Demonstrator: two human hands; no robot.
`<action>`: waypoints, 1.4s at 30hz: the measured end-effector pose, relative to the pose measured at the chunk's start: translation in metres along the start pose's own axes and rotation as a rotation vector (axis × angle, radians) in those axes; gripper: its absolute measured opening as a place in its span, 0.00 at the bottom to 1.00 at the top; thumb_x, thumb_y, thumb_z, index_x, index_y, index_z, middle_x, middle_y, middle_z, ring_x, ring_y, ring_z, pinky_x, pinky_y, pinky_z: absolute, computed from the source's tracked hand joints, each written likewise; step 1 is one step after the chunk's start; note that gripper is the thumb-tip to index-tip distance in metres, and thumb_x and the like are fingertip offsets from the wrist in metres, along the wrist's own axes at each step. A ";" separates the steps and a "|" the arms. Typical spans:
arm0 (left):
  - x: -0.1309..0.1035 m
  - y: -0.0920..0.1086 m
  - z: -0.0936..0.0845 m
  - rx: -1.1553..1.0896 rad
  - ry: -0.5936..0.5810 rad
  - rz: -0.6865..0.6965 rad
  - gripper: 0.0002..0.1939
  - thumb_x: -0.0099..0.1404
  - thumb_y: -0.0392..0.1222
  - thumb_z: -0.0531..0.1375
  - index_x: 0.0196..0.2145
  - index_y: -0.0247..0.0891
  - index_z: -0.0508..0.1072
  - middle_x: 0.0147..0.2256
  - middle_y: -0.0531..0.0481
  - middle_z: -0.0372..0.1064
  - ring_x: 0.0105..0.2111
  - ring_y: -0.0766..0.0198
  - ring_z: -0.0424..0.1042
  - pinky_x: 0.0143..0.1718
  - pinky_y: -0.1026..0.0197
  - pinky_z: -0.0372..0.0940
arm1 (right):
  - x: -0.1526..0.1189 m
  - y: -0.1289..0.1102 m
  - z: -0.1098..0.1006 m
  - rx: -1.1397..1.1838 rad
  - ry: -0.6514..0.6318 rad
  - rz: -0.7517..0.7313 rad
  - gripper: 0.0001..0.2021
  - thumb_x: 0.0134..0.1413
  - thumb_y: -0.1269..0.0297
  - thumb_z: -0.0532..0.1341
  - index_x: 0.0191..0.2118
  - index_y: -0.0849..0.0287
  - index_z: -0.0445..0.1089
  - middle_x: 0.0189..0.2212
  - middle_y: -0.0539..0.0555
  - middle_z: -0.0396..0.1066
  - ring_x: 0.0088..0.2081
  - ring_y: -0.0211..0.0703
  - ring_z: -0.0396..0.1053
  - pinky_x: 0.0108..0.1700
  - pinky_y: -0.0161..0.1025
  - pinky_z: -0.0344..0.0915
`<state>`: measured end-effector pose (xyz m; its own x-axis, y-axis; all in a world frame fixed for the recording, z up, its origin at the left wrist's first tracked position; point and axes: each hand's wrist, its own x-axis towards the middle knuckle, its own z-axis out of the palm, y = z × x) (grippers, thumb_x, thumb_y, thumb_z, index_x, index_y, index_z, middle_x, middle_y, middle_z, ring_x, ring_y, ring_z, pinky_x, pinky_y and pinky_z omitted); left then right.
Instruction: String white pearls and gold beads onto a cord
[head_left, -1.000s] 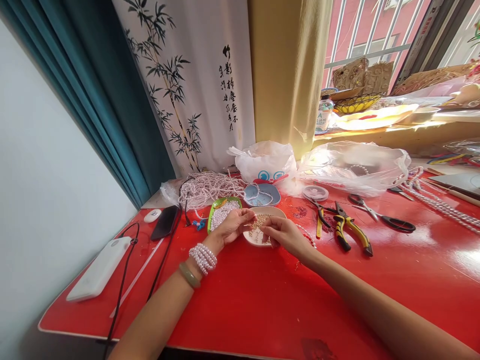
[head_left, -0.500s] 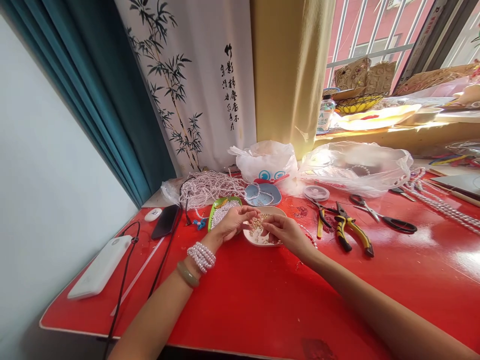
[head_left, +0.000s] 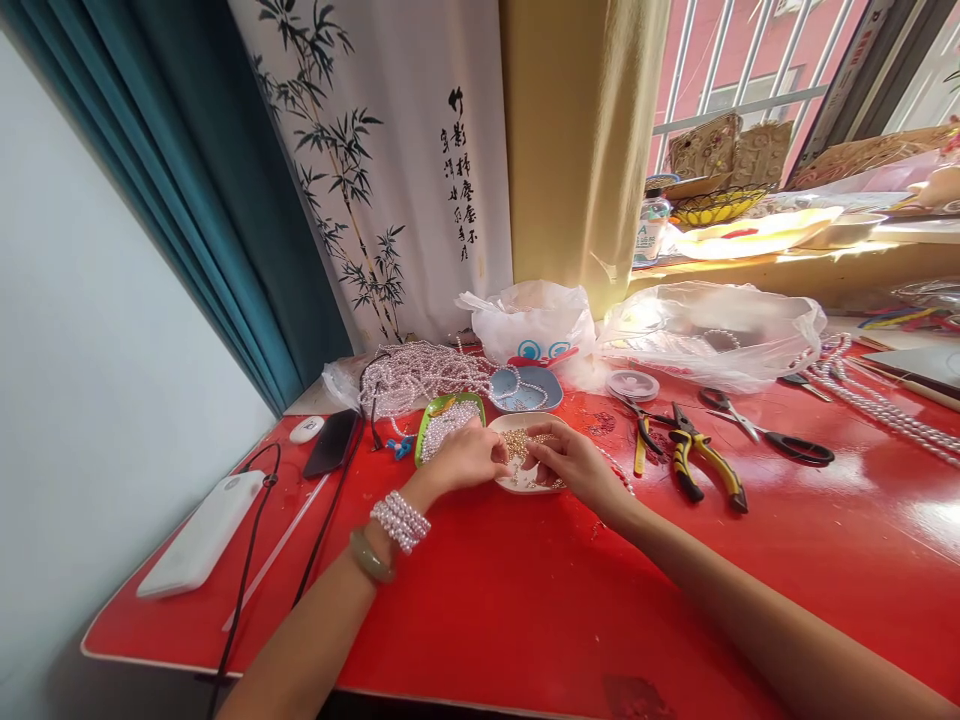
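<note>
My left hand (head_left: 471, 456) is at the left edge of a white dish (head_left: 529, 487), fingers curled and thumb pressed in. Several strands of pearl beads (head_left: 401, 520) and a green bangle (head_left: 370, 556) circle that wrist. Over the dish's right side, my right hand (head_left: 571, 464) is pinched; whatever lies between its fingertips is too small to make out. Small gold beads (head_left: 516, 442) are scattered in the dish between both hands. Partly behind my left hand stands a green tray (head_left: 420, 436) filled with pearl beads (head_left: 451, 420).
Behind the dish are a blue dish (head_left: 534, 398) and heaped pearl strands (head_left: 427, 375). Pliers (head_left: 701, 455), smaller pliers (head_left: 645, 430) and scissors (head_left: 799, 450) lie to the right. A phone (head_left: 331, 443), a white power bank (head_left: 202, 535) and cables lie left. Plastic bags (head_left: 712, 340) line the back.
My left hand has drawn back slightly toward me and left, and its fingers have turned downward away from the right hand. My right hand stays nearly where it was.
</note>
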<state>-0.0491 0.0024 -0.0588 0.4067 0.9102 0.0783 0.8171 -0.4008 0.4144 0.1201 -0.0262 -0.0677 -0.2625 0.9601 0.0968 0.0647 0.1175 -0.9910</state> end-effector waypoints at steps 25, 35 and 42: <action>0.013 0.000 0.003 -0.987 0.040 -0.136 0.09 0.45 0.40 0.62 0.25 0.32 0.70 0.24 0.52 0.64 0.23 0.72 0.60 0.24 0.68 0.53 | -0.005 -0.008 0.001 -0.063 0.009 0.019 0.09 0.46 0.59 0.54 0.30 0.60 0.60 0.19 0.49 0.67 0.18 0.31 0.61 0.20 0.30 0.57; 0.011 -0.001 0.008 -1.365 -0.093 -0.188 0.13 0.43 0.37 0.65 0.29 0.32 0.71 0.26 0.52 0.63 0.24 0.75 0.60 0.22 0.72 0.52 | -0.008 -0.008 0.004 -0.080 -0.047 -0.005 0.09 0.49 0.60 0.52 0.29 0.61 0.61 0.18 0.48 0.66 0.17 0.30 0.60 0.19 0.28 0.55; 0.011 -0.002 0.010 -1.368 -0.080 -0.187 0.12 0.44 0.36 0.65 0.29 0.33 0.71 0.28 0.52 0.63 0.25 0.74 0.62 0.23 0.71 0.53 | -0.008 -0.004 0.003 -0.086 -0.077 -0.023 0.09 0.50 0.60 0.52 0.29 0.61 0.61 0.18 0.48 0.66 0.17 0.30 0.61 0.19 0.28 0.57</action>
<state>-0.0428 0.0119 -0.0676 0.3969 0.9114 -0.1091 -0.1664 0.1883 0.9679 0.1188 -0.0352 -0.0650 -0.3376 0.9350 0.1085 0.1396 0.1638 -0.9766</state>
